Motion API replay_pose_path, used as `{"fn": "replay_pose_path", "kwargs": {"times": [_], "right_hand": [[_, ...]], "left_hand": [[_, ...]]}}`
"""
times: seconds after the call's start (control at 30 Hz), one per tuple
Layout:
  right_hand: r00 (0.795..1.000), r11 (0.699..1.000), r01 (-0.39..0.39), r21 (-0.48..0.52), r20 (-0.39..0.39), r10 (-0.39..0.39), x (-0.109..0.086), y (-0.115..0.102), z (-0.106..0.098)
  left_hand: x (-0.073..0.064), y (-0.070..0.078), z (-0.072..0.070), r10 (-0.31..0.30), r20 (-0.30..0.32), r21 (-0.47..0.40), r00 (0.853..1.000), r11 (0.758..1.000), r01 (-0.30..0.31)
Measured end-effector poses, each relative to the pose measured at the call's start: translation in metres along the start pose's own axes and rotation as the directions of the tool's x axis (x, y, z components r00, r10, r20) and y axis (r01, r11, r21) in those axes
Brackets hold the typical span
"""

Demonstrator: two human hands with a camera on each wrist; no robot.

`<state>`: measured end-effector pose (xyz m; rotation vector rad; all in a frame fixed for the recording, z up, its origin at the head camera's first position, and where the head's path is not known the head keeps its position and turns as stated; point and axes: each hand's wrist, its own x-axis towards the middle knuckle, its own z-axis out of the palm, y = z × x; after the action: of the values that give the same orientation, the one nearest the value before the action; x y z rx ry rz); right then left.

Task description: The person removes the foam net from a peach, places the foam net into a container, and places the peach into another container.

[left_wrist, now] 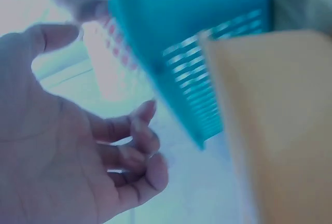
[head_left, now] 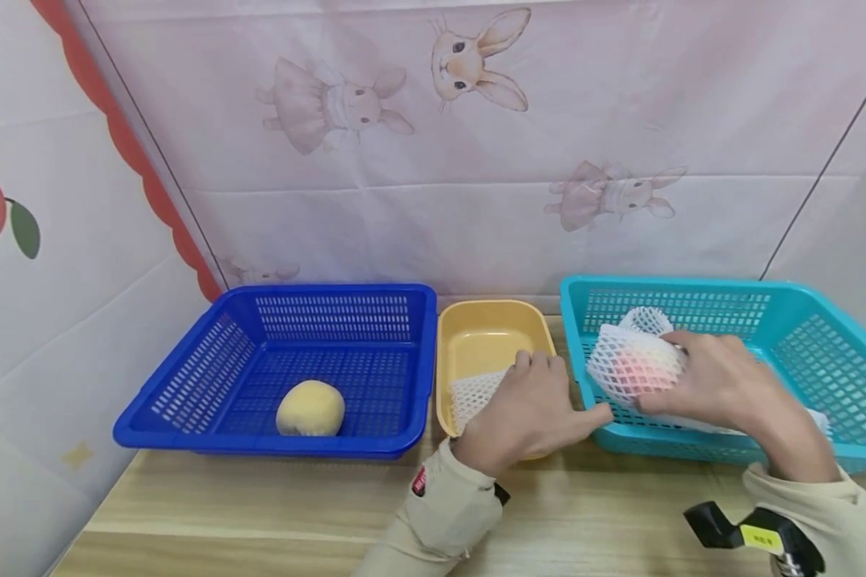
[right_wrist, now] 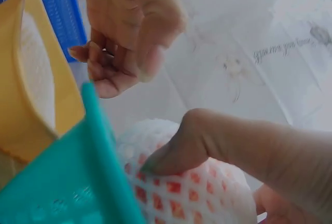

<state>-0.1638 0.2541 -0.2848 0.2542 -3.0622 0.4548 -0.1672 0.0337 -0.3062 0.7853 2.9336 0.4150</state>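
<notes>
My right hand (head_left: 725, 381) grips a pink-and-pale peach (head_left: 638, 367) wrapped in a white foam net, over the left part of the teal basket (head_left: 754, 290). In the right wrist view the thumb presses on the netted peach (right_wrist: 181, 193), red showing through the mesh. My left hand (head_left: 530, 405) hovers over the yellow tray (head_left: 491, 314), thumb pointing toward the teal basket. The left wrist view shows the left palm (left_wrist: 57, 146) bare, its fingers loosely bent and holding nothing. A white foam net (head_left: 474, 393) lies in the tray, partly hidden by that hand.
On the left, a blue basket (head_left: 274, 442) holds one bare yellow peach (head_left: 310, 409). More white foam netting (head_left: 645, 320) shows in the teal basket behind the held peach. All three containers stand side by side on a wooden table (head_left: 260, 513), against a rabbit-print cloth (head_left: 404, 224).
</notes>
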Motion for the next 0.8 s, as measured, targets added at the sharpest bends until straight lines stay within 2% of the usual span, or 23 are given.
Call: {"fn": "replay_pose_path", "kwargs": {"times": [0.07,0.13,0.23,0.33,0.43,0.57,0.63,0.8], "right_hand": [[1.000,1.000,-0.014,-0.004,-0.021,0.014,-0.003,-0.006,-0.004],[0.999,1.000,-0.023,-0.010,-0.036,0.022,-0.007,-0.012,-0.008],[0.998,0.999,-0.025,-0.021,-0.049,0.024,-0.011,-0.022,-0.011],[0.998,1.000,-0.005,-0.024,-0.064,0.004,-0.012,-0.035,-0.012],[0.998,0.999,0.025,-0.019,-0.061,-0.027,-0.011,-0.047,-0.010],[0.996,0.998,0.059,-0.037,-0.058,-0.061,-0.009,-0.060,-0.009],[0.995,0.997,0.070,-0.045,-0.062,-0.073,-0.010,-0.064,-0.010],[0.989,0.993,0.112,-0.049,-0.091,-0.116,-0.015,-0.073,-0.007]], "left_hand": [[-0.005,-0.003,-0.010,0.019,0.009,0.040,1.000,0.999,-0.020],[-0.011,-0.005,-0.021,0.043,-0.007,0.093,0.999,0.995,-0.042],[-0.020,-0.006,-0.033,0.088,-0.069,0.155,0.994,0.985,-0.077],[-0.029,-0.007,-0.040,0.127,-0.153,0.194,0.980,0.976,-0.097],[-0.036,-0.006,-0.042,0.157,-0.233,0.237,0.960,0.966,-0.100],[-0.041,-0.006,-0.041,0.155,-0.306,0.262,0.939,0.962,-0.073],[-0.043,-0.006,-0.041,0.147,-0.307,0.259,0.940,0.964,-0.066],[-0.047,-0.008,-0.040,0.186,-0.303,0.296,0.935,0.951,-0.093]]}}
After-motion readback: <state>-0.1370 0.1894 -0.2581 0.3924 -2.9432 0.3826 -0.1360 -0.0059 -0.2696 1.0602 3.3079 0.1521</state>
